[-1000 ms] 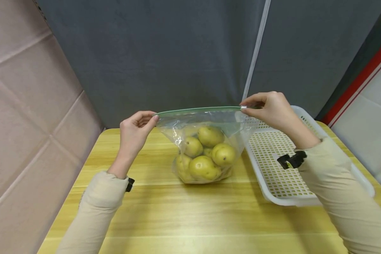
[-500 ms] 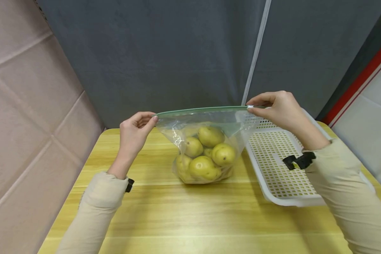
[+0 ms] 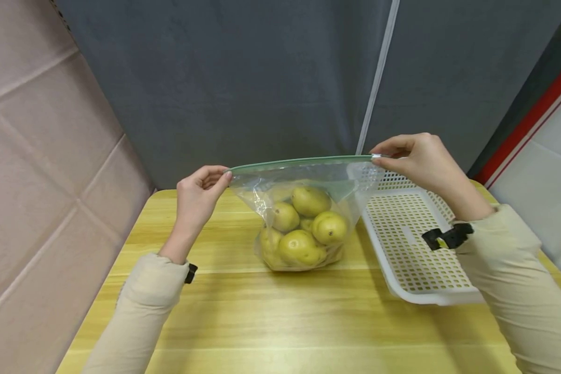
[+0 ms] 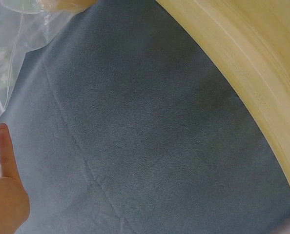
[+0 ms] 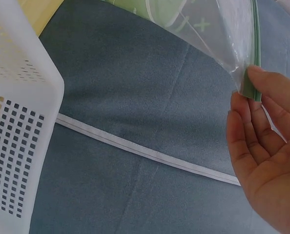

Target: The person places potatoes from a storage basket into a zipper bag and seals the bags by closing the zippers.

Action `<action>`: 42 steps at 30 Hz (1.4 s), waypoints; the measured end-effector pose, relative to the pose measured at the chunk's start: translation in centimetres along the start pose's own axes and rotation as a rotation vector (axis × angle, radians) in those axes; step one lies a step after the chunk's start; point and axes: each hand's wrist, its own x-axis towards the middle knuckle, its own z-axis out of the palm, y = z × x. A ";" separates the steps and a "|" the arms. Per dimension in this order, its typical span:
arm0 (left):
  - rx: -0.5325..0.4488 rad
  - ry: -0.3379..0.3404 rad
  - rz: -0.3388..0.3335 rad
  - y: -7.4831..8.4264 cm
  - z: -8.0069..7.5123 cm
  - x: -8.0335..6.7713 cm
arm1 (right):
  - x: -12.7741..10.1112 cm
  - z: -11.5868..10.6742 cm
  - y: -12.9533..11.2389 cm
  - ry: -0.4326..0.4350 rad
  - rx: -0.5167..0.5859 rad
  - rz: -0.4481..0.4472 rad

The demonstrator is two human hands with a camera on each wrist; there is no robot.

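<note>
Both hands, left hand (image 3: 197,200) and right hand (image 3: 418,158), have fingers pinching the ends of the clear green-zippered plastic bag (image 3: 304,208) of yellow-green potatoes (image 3: 304,228) mid-counter (image 3: 262,322), zip looks closed, white perforated plastic basket (image 3: 411,249) beside it.

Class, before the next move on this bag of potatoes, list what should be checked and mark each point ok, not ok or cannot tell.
1. Left hand pinches the left end of the bag's green zip strip: ok.
2. Right hand pinches the strip's right end at the white slider: ok.
3. Strip pulled taut and level: ok.
4. Zip sealed along its whole length: cannot tell.
5. Potatoes rest in the bag's bottom on the table: ok.
6. White basket sits beside the bag, nothing seen in it: ok.
</note>
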 end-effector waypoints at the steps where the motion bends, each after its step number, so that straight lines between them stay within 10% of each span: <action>1: 0.000 0.000 0.001 0.0 0.0 0.0 | 0.0 0.0 0.0 0.000 0.001 0.000; 18: -0.050 0.055 0.038 0.1 0.1 -0.2 | -0.2 0.5 0.0 -0.004 0.023 -0.010; 27: -0.044 0.203 0.247 2.0 -0.4 -0.7 | -1.0 -0.6 -1.3 -0.009 0.071 -0.034; 31: -0.138 0.260 0.365 3.6 -1.1 -0.9 | -1.4 -1.6 -2.0 -0.059 0.234 -0.069; 36: -0.431 0.338 0.422 4.7 -1.8 -0.5 | -0.6 -1.6 -1.7 -0.157 0.738 -0.201; 39: -0.502 0.329 0.382 4.3 -1.8 -0.1 | 0.6 -0.4 -1.4 -0.244 0.933 -0.187; 42: -0.457 0.290 0.261 3.0 -1.6 0.3 | 1.7 1.0 -1.4 -0.279 0.885 -0.095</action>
